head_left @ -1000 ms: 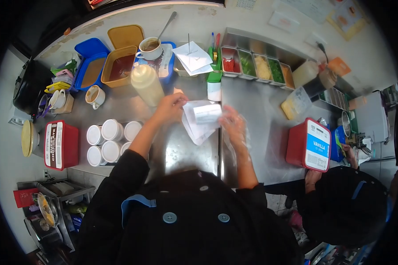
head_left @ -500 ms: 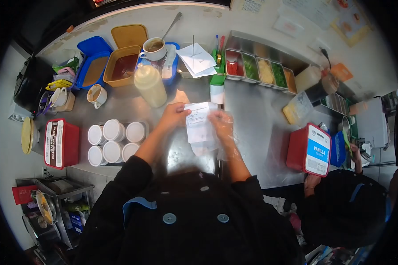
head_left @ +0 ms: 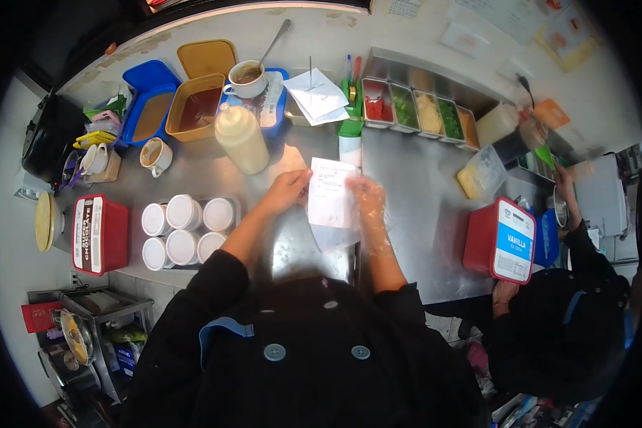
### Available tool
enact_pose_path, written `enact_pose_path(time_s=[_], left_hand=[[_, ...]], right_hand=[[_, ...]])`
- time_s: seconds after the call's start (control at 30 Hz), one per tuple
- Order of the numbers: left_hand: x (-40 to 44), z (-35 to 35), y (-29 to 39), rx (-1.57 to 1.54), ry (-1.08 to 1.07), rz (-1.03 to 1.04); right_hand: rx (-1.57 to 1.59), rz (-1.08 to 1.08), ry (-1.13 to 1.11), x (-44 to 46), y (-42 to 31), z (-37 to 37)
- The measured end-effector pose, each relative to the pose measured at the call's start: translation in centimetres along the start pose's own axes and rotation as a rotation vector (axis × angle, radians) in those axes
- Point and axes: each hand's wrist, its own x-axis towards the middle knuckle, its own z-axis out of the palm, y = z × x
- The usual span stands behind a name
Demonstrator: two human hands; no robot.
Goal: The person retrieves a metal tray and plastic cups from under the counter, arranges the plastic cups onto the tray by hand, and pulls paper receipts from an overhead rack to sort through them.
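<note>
A white printed order slip [head_left: 331, 196] is held up in front of me over the steel counter. My left hand [head_left: 289, 190] pinches its left edge, fingers closed. My right hand [head_left: 369, 202], in what looks like a clear plastic glove, grips the right edge with closed fingers. Below the slip hangs a pale, thin sheet [head_left: 333, 240]; I cannot tell whether it is paper or plastic. Beyond my hands, several white slips [head_left: 317, 98] sit on a spike. A squeeze bottle [head_left: 242, 139] of pale sauce stands past my left hand.
Several white-lidded tubs [head_left: 182, 211] and a chocolate tub [head_left: 101, 234] are on the left. Sauce containers [head_left: 195, 107] line the back. Topping trays [head_left: 428, 110] stand back right. A vanilla tub [head_left: 503, 241] is at right, beside a co-worker [head_left: 560, 328].
The slip has moved slightly right and up, and its print faces me more squarely. At the right, the co-worker's arm has reached farther back toward the small trays.
</note>
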Motion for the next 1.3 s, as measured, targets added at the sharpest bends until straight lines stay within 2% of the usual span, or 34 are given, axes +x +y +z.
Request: enact_pose_path(time_s=[0.07, 0.1, 0.17, 0.23, 0.3, 0.33, 0.4, 0.43, 0.53, 0.6, 0.63, 0.7, 0.77, 0.8, 0.87, 0.9, 0.97, 1.03, 1.1, 1.23, 1.3], left_hand=[[-0.2, 0.2, -0.2, -0.292, -0.029, -0.056], [-0.4, 0.4, -0.1, -0.292, -0.029, -0.056], [-0.6, 0.8, 0.1, -0.052, 0.087, 0.091], [-0.7, 0.7, 0.2, -0.133, 0.051, 0.082], [-0.9, 0.7, 0.6, -0.214, 0.013, 0.076], [-0.9, 0.6, 0.8, -0.228, 0.04, 0.032], [-0.9, 0.6, 0.9, -0.24, 0.067, -0.012], [-1.0, 0.6, 0.9, -0.235, 0.067, -0.008], [-1.3, 0.9, 1.6, -0.238, 0.07, -0.018], [-1.3, 1.0, 1.5, -0.245, 0.077, -0.029], [-1.1, 1.0, 1.3, -0.249, 0.032, 0.002], [-0.9, 0.8, 1.0, -0.251, -0.014, 0.034], [-0.7, 0.5, 0.8, -0.47, -0.134, -0.089], [-1.2, 0.9, 2.1, -0.469, -0.132, -0.088], [-2.0, 2.3, 4.2, -0.386, 0.11, -0.024], [-1.8, 2.4, 3.8, -0.385, 0.111, -0.024], [-1.2, 2.8, 2.9, -0.307, 0.181, 0.195], [-1.0, 3.0, 2.7, -0.343, 0.194, 0.166], [-1.0, 3.1, 3.0, -0.377, 0.21, 0.136], [-0.9, 3.5, 3.3, -0.414, 0.224, 0.128], [-0.8, 3.8, 3.6, -0.425, 0.223, 0.145]], right_hand=[[-0.047, -0.001, 0.003, 0.3, 0.2, -0.4], [-0.095, -0.001, 0.005, 0.5, 0.4, -0.6], [-0.126, 0.018, -0.026, 0.3, 0.3, -0.9], [-0.157, 0.04, -0.057, -0.2, -0.1, -0.7], [0.385, 0.147, 0.01, -0.6, -0.5, -0.1], [0.385, 0.145, 0.01, -0.4, -0.7, -0.3], [0.668, 0.389, -0.006, 0.1, -1.1, -0.8], [0.67, 0.387, -0.006, 0.1, -1.2, -0.9], [0.59, 0.338, -0.072, -0.2, -1.9, -1.2], [0.288, 0.217, -0.149, -0.3, -1.9, -1.2], [0.288, 0.217, -0.149, -0.4, -1.9, -1.2], [-0.115, -0.002, -0.141, -1.6, -3.2, -0.2], [-0.141, -0.036, -0.104, -1.8, -3.1, 0.2], [-0.166, -0.067, -0.069, -1.8, -3.1, 0.4], [-0.203, -0.059, -0.06, -2.0, -3.1, 0.5], [-0.241, -0.049, -0.049, -2.1, -3.1, 0.5], [-0.238, -0.029, -0.019, -2.4, -3.1, 0.8], [-0.235, -0.011, 0.012, -2.5, -2.9, 0.8], [-0.09, -0.02, -0.003, -2.5, -2.3, 0.7], [-0.15, -0.037, -0.032, -2.4, -1.9, 0.1], [0.042, -0.141, -0.03, -2.3, -2.0, 0.1]])
